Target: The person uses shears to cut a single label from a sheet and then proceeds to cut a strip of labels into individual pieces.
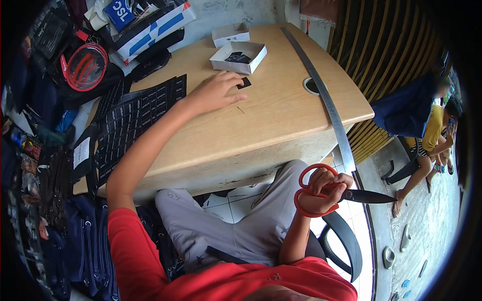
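My left hand stretches over the desk, palm down, thumb and fingers apart. Its fingertips are right at a small black piece lying on the wood. Just beyond stands an open white box with several black pieces inside. A thin dark sliver lies on the desk below my left thumb. Off the desk's front right side, my right hand is closed around the red handles of a pair of scissors, blades together and pointing right. Black sheets with printed words lie left of my left forearm.
A long metal ruler runs along the right of the desk, past a round hole, and overhangs the front edge. Another white box is behind. Bags and goods crowd the left side. Two people are at the far right.
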`<state>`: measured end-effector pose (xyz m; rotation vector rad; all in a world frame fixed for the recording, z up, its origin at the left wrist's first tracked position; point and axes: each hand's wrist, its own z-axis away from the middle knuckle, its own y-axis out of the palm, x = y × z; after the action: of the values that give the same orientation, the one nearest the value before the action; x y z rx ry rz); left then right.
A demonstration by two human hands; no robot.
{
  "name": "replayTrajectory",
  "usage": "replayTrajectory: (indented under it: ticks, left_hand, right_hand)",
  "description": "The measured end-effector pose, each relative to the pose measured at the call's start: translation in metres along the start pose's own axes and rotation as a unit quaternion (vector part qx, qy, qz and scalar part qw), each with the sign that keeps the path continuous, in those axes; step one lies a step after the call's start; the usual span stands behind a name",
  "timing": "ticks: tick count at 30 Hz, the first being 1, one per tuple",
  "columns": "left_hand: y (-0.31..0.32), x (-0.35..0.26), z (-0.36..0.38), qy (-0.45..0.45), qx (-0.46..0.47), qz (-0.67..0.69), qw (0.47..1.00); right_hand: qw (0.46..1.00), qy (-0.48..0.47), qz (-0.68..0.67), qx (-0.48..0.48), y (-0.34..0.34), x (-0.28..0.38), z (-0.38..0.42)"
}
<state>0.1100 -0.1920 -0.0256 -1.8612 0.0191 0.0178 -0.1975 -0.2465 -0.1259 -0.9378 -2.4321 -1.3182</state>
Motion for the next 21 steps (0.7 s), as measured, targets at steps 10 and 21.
replayTrajectory:
  ticks: [10, 21]
  left_hand:
    - [-0.023, -0.037, 0.046, -0.017, 0.040, 0.108, 0.993]
    - [-0.022, 0.000, -0.032, -0.013, -0.153, 0.148, 0.977]
  right_hand:
    - [1.000, 0.006, -0.007, -0.019, -0.014, 0.005, -0.014]
    - [1.000, 0.006, -0.016, 0.003, -0.004, 0.009, -0.010]
